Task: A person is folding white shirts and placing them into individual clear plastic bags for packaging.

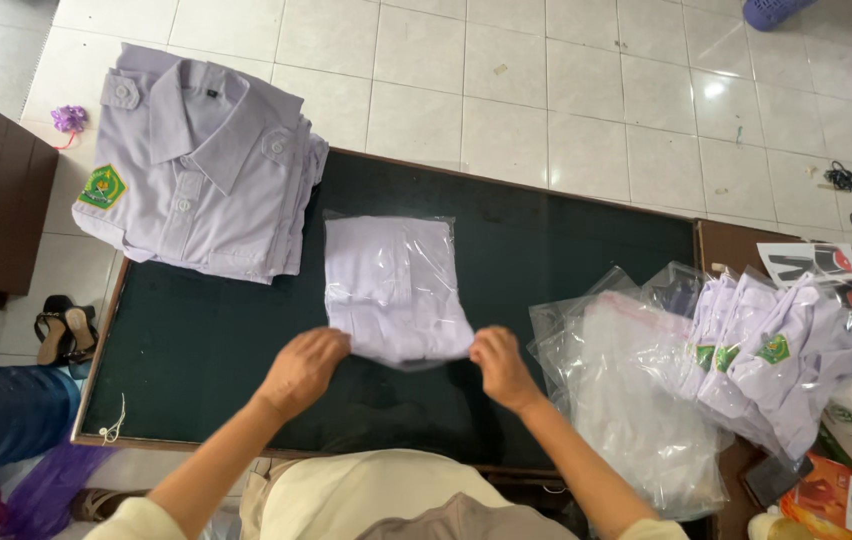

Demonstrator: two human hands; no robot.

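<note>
Both hands on the bagged shirt [395, 288], a folded pale lilac shirt inside a clear plastic bag, lying flat on the dark green table top [566, 250].

- Left hand [303, 368]: fingers curled shut, pinching the bag's near left corner.
- Right hand [499, 365]: fingers closed, pinching the near right corner. Both grips sit on the bag's near edge, the package running away from them toward the far side of the table.
- Bag's far end reaches past the shirt as a strip of bare, glossy plastic. Can't tell if the near end is sealed.

Around the grip:
- Beyond the left hand and further left: stack of folded shirts [201, 165], same lilac, unbagged, collar and shoulder tabs up. A green and yellow shield-shaped badge [103, 186] shows on the sleeve at the stack's left edge. The stack overhangs the far left table corner.
- Just right of the right hand: loose pile of clear plastic bags [636, 400], crumpled, one with a red strip along its mouth.
- Further right, touching that pile: fanned row of folded shirts [781, 365], each with a small green badge facing up.
- Past those, at the right edge: a white printed sheet with black and red shapes [821, 265] and an orange packet [831, 495], both partly cut off.
- Left of the left hand, off the table on the white tile floor [586, 90]: a pair of black sandals [66, 325].
</note>
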